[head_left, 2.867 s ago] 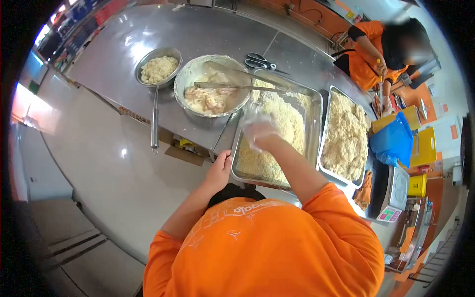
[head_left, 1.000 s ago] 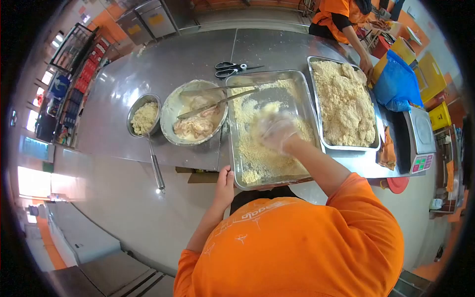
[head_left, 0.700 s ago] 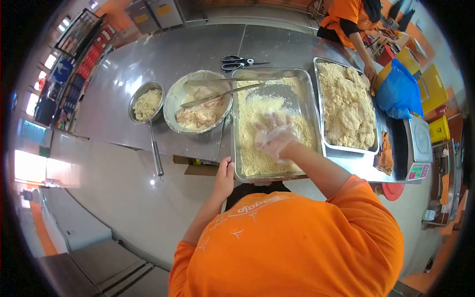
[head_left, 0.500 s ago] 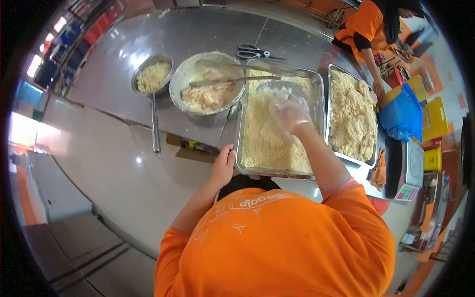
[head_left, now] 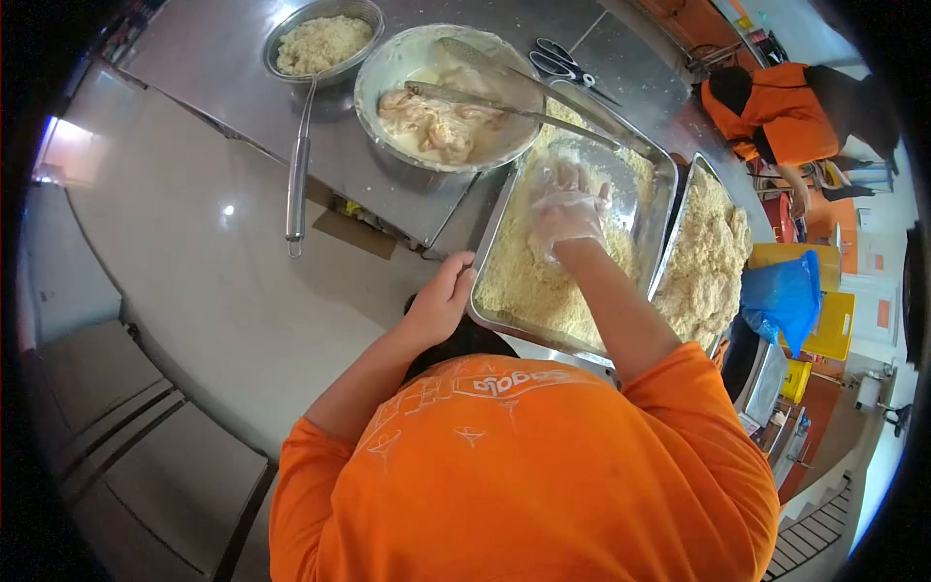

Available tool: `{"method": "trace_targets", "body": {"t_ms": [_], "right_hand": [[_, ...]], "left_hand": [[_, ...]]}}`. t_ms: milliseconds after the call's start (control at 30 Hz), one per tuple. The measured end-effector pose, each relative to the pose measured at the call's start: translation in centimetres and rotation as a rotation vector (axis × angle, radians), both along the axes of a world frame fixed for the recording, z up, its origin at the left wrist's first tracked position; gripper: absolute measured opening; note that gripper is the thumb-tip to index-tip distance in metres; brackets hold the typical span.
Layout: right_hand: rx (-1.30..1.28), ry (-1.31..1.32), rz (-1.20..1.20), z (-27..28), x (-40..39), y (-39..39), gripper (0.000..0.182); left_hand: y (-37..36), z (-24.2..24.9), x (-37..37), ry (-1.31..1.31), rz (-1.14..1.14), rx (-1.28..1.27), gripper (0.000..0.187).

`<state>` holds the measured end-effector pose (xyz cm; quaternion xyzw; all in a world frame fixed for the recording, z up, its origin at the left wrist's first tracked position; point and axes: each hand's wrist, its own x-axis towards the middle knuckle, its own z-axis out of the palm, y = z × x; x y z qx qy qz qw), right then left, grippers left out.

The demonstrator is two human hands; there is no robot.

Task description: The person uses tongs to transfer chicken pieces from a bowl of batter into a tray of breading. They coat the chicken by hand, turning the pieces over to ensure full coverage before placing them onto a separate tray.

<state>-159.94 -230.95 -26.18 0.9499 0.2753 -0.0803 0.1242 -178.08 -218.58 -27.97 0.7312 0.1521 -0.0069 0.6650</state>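
Note:
My left hand (head_left: pixel 441 304) grips the near left edge of a metal tray (head_left: pixel 493 303), its fingers closed round the rim. My right hand (head_left: pixel 569 209), in a clear plastic glove, lies palm down on the pale yellow crumbs (head_left: pixel 524 276) in that tray, fingers stretched out. Part of the tray's bottom shows bare beside it. To the left stands a bowl (head_left: pixel 365 97) with raw, batter-wet meat pieces (head_left: pixel 441 126). Metal tongs (head_left: pixel 475 100) rest across the bowl, their ends reaching over the tray.
A second tray (head_left: pixel 669 257) heaped with coated crumbs (head_left: pixel 708 242) stands to the right. Behind the bowl lie scissors (head_left: pixel 562 66). A long-handled strainer (head_left: pixel 299 184) holds more crumbs. Beyond are a blue bag (head_left: pixel 779 296) and a person in orange (head_left: pixel 776 112).
My view has turned and shifted. The right hand has come down flatter onto the crumbs, while my left keeps hold of the tray. The other person's hand has moved away from the second tray.

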Motion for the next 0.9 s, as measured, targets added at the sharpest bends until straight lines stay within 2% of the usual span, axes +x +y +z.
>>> {"method": "trace_targets", "body": {"t_ms": [100,167,233,267,367,467,567,600,700,733,800,867,900], "right_hand": [[-0.04,0.059,0.06,-0.6,1.0,-0.5,0.053],[-0.186,0.104,0.088,0.0,1.3,-0.2,0.053],[-0.382,0.163,0.016,4.6,-2.2,2.5,0.054],[-0.151,0.012,0.052,2.8,-3.3,2.3,0.054],[-0.063,-0.004,0.047,1.0,-3.2,1.7,0.055],[-0.077,-0.036,0.106,1.4,-3.3,1.2,0.053],[-0.16,0.063,0.057,2.0,-2.8,0.8,0.053],[-0.122,-0.021,0.077,2.3,-2.8,0.4,0.054],[0.076,-0.084,-0.147,1.9,-0.6,-2.3,0.055],[0.125,0.032,-0.285,3.2,-0.6,-2.3,0.054],[0.759,0.373,-0.399,0.3,-0.3,-3.8,0.055],[-0.057,0.013,-0.367,-0.3,-0.6,-4.3,0.056],[-0.02,0.005,-0.313,0.1,-0.6,-4.3,0.056]], "left_hand": [[0.5,0.9,0.0,-0.009,-0.04,0.021,0.024],[0.3,-0.5,0.0,-0.047,-0.015,0.0,0.024],[-0.1,-1.2,-0.1,-0.066,0.001,-0.027,0.025],[0.0,-1.2,0.0,-0.073,-0.002,-0.032,0.026],[0.4,-0.6,0.1,-0.058,-0.006,-0.064,0.027],[0.2,-0.9,0.0,-0.057,-0.027,-0.049,0.024],[0.6,-1.1,0.3,-0.091,-0.07,-0.023,0.023],[0.8,-0.9,0.3,-0.108,-0.074,0.005,0.023],[0.4,-0.9,0.0,-0.088,-0.055,-0.014,0.023],[0.5,-1.0,0.2,-0.073,-0.058,-0.025,0.023],[0.5,-1.0,0.2,-0.07,-0.051,-0.007,0.022],[0.4,-1.3,0.2,-0.059,-0.059,-0.012,0.024],[0.5,-1.4,0.2,-0.057,-0.069,-0.024,0.025]]}}
